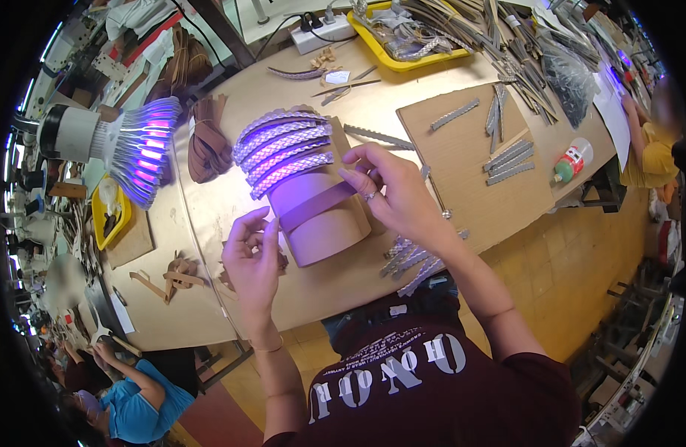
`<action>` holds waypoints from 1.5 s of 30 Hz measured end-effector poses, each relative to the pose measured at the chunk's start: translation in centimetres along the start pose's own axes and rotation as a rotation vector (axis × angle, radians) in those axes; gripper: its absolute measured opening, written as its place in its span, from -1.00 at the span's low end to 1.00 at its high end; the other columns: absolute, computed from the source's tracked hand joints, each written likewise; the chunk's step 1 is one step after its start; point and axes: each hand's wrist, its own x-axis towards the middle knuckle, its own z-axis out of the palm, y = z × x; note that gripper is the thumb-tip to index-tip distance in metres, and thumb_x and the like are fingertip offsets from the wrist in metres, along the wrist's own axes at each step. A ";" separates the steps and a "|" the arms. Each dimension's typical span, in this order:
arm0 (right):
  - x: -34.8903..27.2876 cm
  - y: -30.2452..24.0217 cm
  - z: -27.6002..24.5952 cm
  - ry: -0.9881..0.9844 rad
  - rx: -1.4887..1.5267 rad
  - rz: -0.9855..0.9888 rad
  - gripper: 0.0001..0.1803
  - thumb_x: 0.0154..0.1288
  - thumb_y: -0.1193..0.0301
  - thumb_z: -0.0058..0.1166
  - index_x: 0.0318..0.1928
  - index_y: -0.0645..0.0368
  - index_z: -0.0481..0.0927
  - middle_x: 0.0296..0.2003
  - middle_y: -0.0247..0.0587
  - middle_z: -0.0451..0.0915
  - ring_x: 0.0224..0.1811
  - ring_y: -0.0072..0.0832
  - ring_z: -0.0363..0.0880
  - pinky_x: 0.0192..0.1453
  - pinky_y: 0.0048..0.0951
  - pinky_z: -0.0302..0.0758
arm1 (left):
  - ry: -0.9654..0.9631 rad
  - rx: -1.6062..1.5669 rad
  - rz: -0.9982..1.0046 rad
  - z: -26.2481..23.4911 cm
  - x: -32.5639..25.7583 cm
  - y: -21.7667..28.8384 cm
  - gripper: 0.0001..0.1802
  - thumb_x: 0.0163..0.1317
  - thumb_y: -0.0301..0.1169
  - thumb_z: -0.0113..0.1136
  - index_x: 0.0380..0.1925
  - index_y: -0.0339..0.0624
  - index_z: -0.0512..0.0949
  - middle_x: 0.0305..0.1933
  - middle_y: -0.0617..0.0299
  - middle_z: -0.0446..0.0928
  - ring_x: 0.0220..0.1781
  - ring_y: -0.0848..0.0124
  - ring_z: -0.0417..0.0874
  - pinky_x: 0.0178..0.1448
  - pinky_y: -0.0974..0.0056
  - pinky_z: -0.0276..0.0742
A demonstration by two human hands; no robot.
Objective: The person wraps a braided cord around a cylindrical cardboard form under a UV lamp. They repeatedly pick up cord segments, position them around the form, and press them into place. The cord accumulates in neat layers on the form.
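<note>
In front of me a tan cardboard cylinder (320, 240) lies on the table, tilted away. A flat brown strip (317, 207) runs across its curved top. My left hand (252, 249) has its thumb and fingertips closed at the strip's left end. At the right end, my right hand (391, 190), with a ring on one finger, pinches the strip; its fingertips partly hide that end. Beyond the strip, several braided bands (287, 153) arch side by side over the cylinder, lit purple.
A finned lamp (138, 149) glows purple at the left, near a bundle of brown strips (209, 140). Braided pieces lie on a cardboard sheet (462, 167) at the right, beside a small glue bottle (570, 162). A yellow tray (402, 61) stands at the back. A blue-shirted person (145, 402) sits lower left.
</note>
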 end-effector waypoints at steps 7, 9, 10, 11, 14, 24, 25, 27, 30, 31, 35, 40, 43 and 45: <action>-2.1 1.8 -3.6 -0.007 -0.193 0.132 -0.70 0.37 0.30 0.14 -0.06 0.29 0.53 -0.23 -0.05 0.58 -0.33 -0.26 0.59 -0.23 -0.31 0.53 | 0.275 0.374 0.224 2.5 -2.8 -1.0 -0.76 0.29 -0.55 0.16 -0.04 -0.27 0.58 0.04 0.10 0.50 -0.21 0.46 0.55 -0.23 0.39 0.47; -2.8 2.1 -5.4 -0.050 -0.243 0.196 -0.75 0.37 0.35 0.13 -0.08 0.28 0.55 -0.26 -0.13 0.57 -0.29 -0.38 0.57 -0.22 -0.36 0.51 | 0.274 0.359 0.302 3.0 -3.1 -0.9 -0.73 0.29 -0.55 0.17 -0.01 -0.28 0.58 0.07 0.10 0.46 -0.27 0.46 0.50 -0.25 0.42 0.45; -3.1 2.2 -6.2 -0.095 -0.299 0.234 -0.77 0.36 0.37 0.14 -0.09 0.26 0.56 -0.26 -0.13 0.56 -0.28 -0.37 0.57 -0.21 -0.35 0.51 | 0.264 0.369 0.295 3.1 -2.9 -0.9 -0.74 0.28 -0.55 0.18 -0.02 -0.29 0.58 0.04 0.12 0.47 -0.29 0.48 0.48 -0.27 0.42 0.43; -3.4 2.3 -6.9 -0.137 -0.346 0.246 -0.79 0.35 0.40 0.14 -0.09 0.25 0.57 -0.26 -0.13 0.55 -0.28 -0.35 0.57 -0.19 -0.34 0.50 | 0.252 0.364 0.285 3.2 -2.6 -0.9 -0.74 0.27 -0.55 0.19 -0.03 -0.29 0.59 0.01 0.14 0.47 -0.30 0.50 0.46 -0.28 0.43 0.42; -4.4 2.4 -8.1 -0.234 -0.496 0.259 -0.81 0.30 0.47 0.16 -0.09 0.19 0.59 -0.27 -0.12 0.53 -0.25 -0.30 0.57 -0.14 -0.31 0.50 | 0.244 0.257 0.153 3.3 -1.8 -0.9 -0.77 0.25 -0.56 0.24 -0.08 -0.31 0.59 -0.10 0.21 0.47 -0.35 0.56 0.42 -0.30 0.46 0.38; -5.9 2.7 -6.3 -0.373 -0.727 0.088 -0.77 0.20 0.38 0.23 -0.11 0.00 0.66 -0.17 -0.14 0.44 0.00 -0.21 0.48 0.03 -0.27 0.45 | 0.152 -0.215 -0.110 1.5 -0.9 -1.9 -0.91 0.29 -0.54 0.25 -0.25 -0.32 0.55 -0.18 0.28 0.51 -0.36 0.68 0.43 -0.36 0.53 0.34; -5.9 2.8 -6.1 -0.357 -0.742 0.079 -0.78 0.19 0.36 0.23 -0.12 -0.02 0.67 -0.13 -0.15 0.45 0.04 -0.21 0.45 0.07 -0.25 0.42 | 0.144 -0.193 -0.124 1.1 -0.9 -1.8 -0.89 0.30 -0.54 0.24 -0.21 -0.32 0.54 -0.18 0.27 0.52 -0.35 0.68 0.44 -0.37 0.52 0.35; -6.0 3.2 -5.8 -0.330 -0.764 0.047 -0.80 0.18 0.31 0.22 -0.16 -0.04 0.69 -0.07 -0.16 0.46 0.12 -0.23 0.38 0.16 -0.21 0.35 | 0.156 -0.146 -0.177 0.7 -0.9 -1.5 -0.84 0.31 -0.54 0.22 -0.13 -0.32 0.52 -0.18 0.25 0.53 -0.33 0.67 0.47 -0.39 0.52 0.36; -5.5 4.3 -5.9 -0.302 -0.812 -0.117 -0.83 0.20 0.28 0.21 -0.19 -0.05 0.67 0.04 -0.16 0.45 0.20 -0.21 0.33 0.24 -0.17 0.28 | 0.268 -0.184 -0.083 1.5 -1.4 -0.9 -0.76 0.33 -0.57 0.16 -0.02 -0.31 0.46 -0.18 0.23 0.53 -0.33 0.65 0.49 -0.43 0.50 0.37; -5.5 4.6 -5.9 -0.317 -0.800 -0.126 -0.83 0.20 0.28 0.20 -0.20 -0.03 0.66 0.06 -0.16 0.45 0.21 -0.21 0.33 0.27 -0.16 0.26 | 0.312 -0.130 -0.023 1.8 -1.7 -0.7 -0.74 0.33 -0.59 0.14 0.01 -0.31 0.45 -0.18 0.23 0.54 -0.33 0.64 0.50 -0.43 0.50 0.38; -5.2 5.4 -6.0 -0.356 -0.789 -0.172 -0.82 0.22 0.28 0.19 -0.20 0.02 0.59 0.09 -0.18 0.45 0.26 -0.22 0.31 0.34 -0.13 0.20 | 0.482 0.075 0.262 2.9 -3.2 -0.1 -0.70 0.28 -0.64 0.11 0.02 -0.31 0.44 -0.19 0.21 0.54 -0.30 0.53 0.54 -0.34 0.45 0.46; -5.3 3.7 -6.4 -0.383 -0.830 -0.252 -0.82 0.22 0.30 0.18 -0.20 0.05 0.56 -0.05 -0.25 0.54 0.12 -0.26 0.45 0.32 -0.12 0.25 | 0.356 0.383 0.487 2.7 -5.3 0.7 -0.72 0.18 -0.64 0.19 -0.08 -0.32 0.52 -0.20 0.11 0.60 -0.19 0.28 0.62 -0.09 0.25 0.55; -5.7 1.1 -6.6 -0.312 -0.685 -0.292 -0.83 0.16 0.38 0.20 -0.22 0.03 0.55 -0.18 -0.33 0.61 -0.11 -0.30 0.56 0.15 -0.16 0.37 | 0.077 0.251 0.453 3.2 -6.4 1.7 -0.73 0.18 -0.61 0.24 -0.09 -0.33 0.54 -0.13 0.01 0.65 -0.09 0.25 0.68 0.05 0.22 0.56; -5.5 -0.5 -6.0 -0.115 -0.615 -0.522 -0.80 0.10 0.47 0.24 -0.25 0.01 0.54 -0.26 -0.36 0.66 -0.30 -0.34 0.60 -0.02 -0.20 0.43 | -0.018 -0.086 0.242 4.0 -6.6 2.3 -0.72 0.21 -0.61 0.24 -0.06 -0.36 0.52 -0.10 0.01 0.65 -0.07 0.28 0.68 0.08 0.24 0.56</action>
